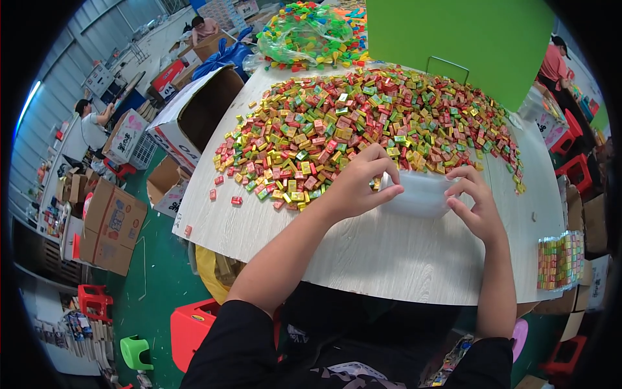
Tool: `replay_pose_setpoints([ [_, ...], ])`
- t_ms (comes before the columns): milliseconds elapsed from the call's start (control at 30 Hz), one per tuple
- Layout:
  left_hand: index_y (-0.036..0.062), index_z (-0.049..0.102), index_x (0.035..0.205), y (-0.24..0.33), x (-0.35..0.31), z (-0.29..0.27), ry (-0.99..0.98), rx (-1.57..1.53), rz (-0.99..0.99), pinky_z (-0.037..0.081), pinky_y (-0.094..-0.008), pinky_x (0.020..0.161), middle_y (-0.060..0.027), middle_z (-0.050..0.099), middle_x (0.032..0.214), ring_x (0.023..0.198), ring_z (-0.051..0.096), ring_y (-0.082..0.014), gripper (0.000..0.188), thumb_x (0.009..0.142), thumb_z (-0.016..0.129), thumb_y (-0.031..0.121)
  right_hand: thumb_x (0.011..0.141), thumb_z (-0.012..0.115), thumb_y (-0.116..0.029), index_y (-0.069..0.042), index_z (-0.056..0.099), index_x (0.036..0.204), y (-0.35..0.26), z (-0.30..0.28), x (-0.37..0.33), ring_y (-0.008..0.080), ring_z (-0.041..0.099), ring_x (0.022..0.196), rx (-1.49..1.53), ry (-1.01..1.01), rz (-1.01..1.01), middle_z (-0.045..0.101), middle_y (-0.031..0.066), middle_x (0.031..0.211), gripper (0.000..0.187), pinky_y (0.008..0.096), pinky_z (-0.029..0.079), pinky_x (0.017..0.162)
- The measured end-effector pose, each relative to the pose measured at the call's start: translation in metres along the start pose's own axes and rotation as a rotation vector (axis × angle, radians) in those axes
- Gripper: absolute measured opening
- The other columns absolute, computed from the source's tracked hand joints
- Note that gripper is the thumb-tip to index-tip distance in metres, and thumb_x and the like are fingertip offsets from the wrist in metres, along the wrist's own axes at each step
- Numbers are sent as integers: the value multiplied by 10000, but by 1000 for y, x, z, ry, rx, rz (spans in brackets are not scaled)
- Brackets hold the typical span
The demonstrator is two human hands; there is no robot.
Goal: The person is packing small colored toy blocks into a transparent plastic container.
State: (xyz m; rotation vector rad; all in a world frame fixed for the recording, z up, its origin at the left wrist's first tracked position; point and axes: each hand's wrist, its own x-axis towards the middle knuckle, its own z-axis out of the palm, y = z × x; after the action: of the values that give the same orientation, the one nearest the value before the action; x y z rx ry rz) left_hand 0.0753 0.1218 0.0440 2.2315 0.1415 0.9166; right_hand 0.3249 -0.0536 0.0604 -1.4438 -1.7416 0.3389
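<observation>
A clear plastic container (416, 200) stands on the pale wooden table (376, 259), close to the front of the pile. My left hand (363, 185) pinches its left rim between thumb and fingers. At the opposite side, my right hand (476, 202) grips the right rim with bent fingers. Small wrapped blocks (324, 139) in red, yellow and green form a wide heap just beyond both hands. A few loose blocks lie at the heap's left edge. The container looks cloudy, and I cannot make out anything inside it.
A green panel (460, 45) with a wire handle rises behind the heap. Colourful plastic pieces in a clear bag (308, 32) sit at the far left. A filled clear pack (561, 260) rests at the table's right edge. Cardboard boxes (113, 223) and stools (135, 352) surround the table; people work farther off.
</observation>
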Motion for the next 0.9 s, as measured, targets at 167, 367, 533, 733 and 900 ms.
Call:
replay_pose_setpoints([
  [167, 70, 686, 888, 0, 1, 1, -10, 14, -39, 489, -346, 851, -63, 596, 1011, 995, 612, -210, 132, 863, 809, 110, 875, 721, -117, -49, 675, 942, 1, -1, -2, 247, 597, 1123, 10, -2, 25, 617, 98, 1211, 106, 347, 498, 889],
  [367, 70, 690, 895, 3, 2, -1, -14, 22, -44, 484, -335, 838, -60, 595, 1001, 973, 597, -199, 125, 864, 804, 110, 879, 720, -119, -51, 677, 945, -2, -3, 1, 246, 598, 1118, -6, -3, 4, 618, 99, 1211, 104, 343, 499, 888],
  [533, 67, 690, 897, -1, -1, 1, -18, 18, -46, 483, -337, 846, -61, 593, 1009, 990, 605, -207, 133, 872, 806, 126, 878, 719, -118, -50, 680, 944, 0, 0, -2, 238, 601, 1108, 16, 0, 30, 619, 96, 1218, 102, 339, 498, 887],
  [733, 75, 692, 956, 2, 2, -1, -17, -1, -32, 482, -358, 834, -75, 559, 982, 947, 579, -237, 167, 876, 804, 171, 873, 714, -107, -46, 676, 955, 2, -2, 0, 236, 602, 1089, 9, 4, -14, 617, 110, 1213, 109, 332, 495, 870],
  [900, 69, 691, 957, -3, 0, 0, -10, -11, -33, 491, -369, 821, -84, 555, 984, 942, 584, -246, 181, 871, 811, 173, 869, 720, -111, -44, 674, 957, 4, -1, 1, 230, 597, 1072, 12, -1, -21, 611, 112, 1216, 120, 327, 491, 862],
])
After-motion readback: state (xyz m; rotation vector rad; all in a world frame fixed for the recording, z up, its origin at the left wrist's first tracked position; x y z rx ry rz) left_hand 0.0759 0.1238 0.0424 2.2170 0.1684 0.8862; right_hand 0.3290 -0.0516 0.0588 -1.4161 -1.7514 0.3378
